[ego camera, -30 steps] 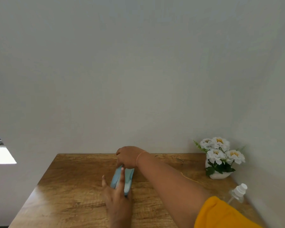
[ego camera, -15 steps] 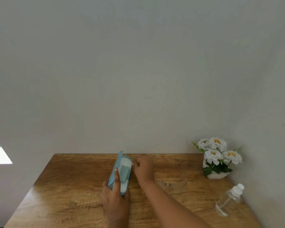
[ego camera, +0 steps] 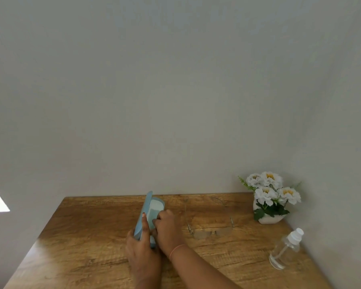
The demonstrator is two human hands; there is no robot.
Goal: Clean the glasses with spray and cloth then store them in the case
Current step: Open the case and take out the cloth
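Note:
A light blue glasses case (ego camera: 148, 202) lies open at the middle of the wooden table (ego camera: 88, 243), its lid standing up on the left. My left hand (ego camera: 141, 249) grips the case's near end, with one finger laid along the lid. My right hand (ego camera: 168, 229) reaches into the case, and its curled fingertips pinch a pale folded cloth (ego camera: 154, 212) lying inside. Clear rimless glasses (ego camera: 211, 232) rest unfolded on the table just right of my right hand. A clear spray bottle (ego camera: 284, 251) with a white cap stands at the right edge.
A white pot of white flowers (ego camera: 269, 197) stands in the back right corner against the wall. Walls close off the table's back and right sides. Bare wood lies left of the case and along the front.
The case lid was shut one second ago and now stands up. My right hand came off the far end of the case and dipped inside it. The view has shifted and shows the glasses.

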